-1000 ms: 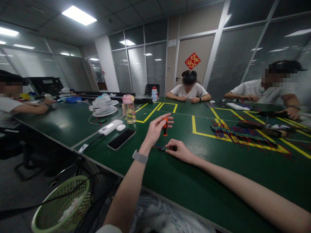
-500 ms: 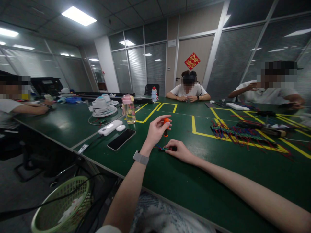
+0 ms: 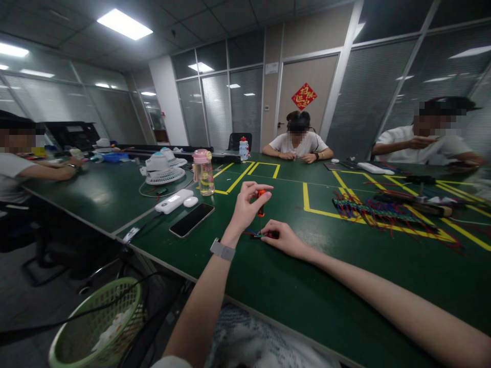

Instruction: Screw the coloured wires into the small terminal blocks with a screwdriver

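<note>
- The left hand (image 3: 245, 205) is holding a slim screwdriver with an orange-and-black handle (image 3: 261, 210) upright, its grip clamped on the handle.
- The shaft is pointing down at a small green wired circuit board (image 3: 257, 236), which is lying on the green desk (image 3: 291, 286).
- The right hand's (image 3: 284, 239) grip is pinching the board's right end.

- From the screwdriver (image 3: 261, 204), bare table (image 3: 287, 197) opens toward 1 o'clock, with room for a hand to pass.
- At 9 o'clock, beyond the left hand (image 3: 247, 207), the phone (image 3: 192, 220) lies flat; at 10 the bottle (image 3: 204, 176) stands upright in the way.
- At 3 o'clock, wired boards (image 3: 379, 209) block the surface.
- The right hand (image 3: 284, 240) and forearm (image 3: 364, 278) bar 4 o'clock.
</note>
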A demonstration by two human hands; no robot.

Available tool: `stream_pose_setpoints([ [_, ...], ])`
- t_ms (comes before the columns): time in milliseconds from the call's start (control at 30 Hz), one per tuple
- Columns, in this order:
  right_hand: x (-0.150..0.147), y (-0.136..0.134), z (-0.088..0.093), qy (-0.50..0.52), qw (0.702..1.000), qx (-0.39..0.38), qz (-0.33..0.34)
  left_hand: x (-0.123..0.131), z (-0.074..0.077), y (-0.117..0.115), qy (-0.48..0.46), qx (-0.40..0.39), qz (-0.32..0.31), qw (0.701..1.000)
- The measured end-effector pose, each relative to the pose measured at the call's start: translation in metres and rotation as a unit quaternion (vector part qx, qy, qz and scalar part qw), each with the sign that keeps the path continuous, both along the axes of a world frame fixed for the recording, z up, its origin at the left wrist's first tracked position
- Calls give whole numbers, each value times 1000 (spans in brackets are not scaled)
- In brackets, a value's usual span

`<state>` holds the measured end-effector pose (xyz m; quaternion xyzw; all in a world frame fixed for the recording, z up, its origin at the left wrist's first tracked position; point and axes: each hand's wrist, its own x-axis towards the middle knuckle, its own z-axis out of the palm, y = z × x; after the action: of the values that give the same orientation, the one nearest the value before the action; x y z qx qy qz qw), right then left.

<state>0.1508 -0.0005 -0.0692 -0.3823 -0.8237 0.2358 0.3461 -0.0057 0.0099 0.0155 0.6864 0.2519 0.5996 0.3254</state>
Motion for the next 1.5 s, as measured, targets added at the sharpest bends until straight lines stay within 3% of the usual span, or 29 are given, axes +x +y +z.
stream_pose_setpoints([
  [200, 0, -1, 1, 1, 1000, -2, -1, 1, -1, 1, -46, -66, -142, 987],
  [367, 0, 0, -2, 4, 1000, 3, 1, 1, -2, 2, -8, -21, -40, 999],
  [567, -1, 1, -1, -1, 1000, -1, -1, 2, -3, 4, -54, -56, -110, 991],
  [667, -1, 1, 0, -1, 1000, -1, 0, 0, -3, 4, -24, -21, -22, 999],
  [733, -1, 0, 0, -1, 1000, -3, 0, 0, -2, 4, -15, 2, 3, 1000],
  [900, -1, 0, 0, -1, 1000, -6, -3, 0, -2, 3, -40, -44, -111, 992],
  [1067, -1, -1, 1, -1, 1000, -3, -2, -2, -1, 2, 5, 18, 1, 1000],
  [1133, -1, -1, 1, -2, 1000, -3, -2, -2, -1, 3, 1, 19, -9, 1000],
  [1267, 0, -1, 1, -4, 1000, -5, -2, 0, -2, 3, -25, -35, -104, 994],
  [1433, 0, -1, 1, -1, 1000, -3, -1, -2, -2, 2, 8, 11, -20, 1000],
  [1500, -1, -1, 1, 0, 1000, -5, -4, -3, 0, 2, 14, 17, -28, 999],
])
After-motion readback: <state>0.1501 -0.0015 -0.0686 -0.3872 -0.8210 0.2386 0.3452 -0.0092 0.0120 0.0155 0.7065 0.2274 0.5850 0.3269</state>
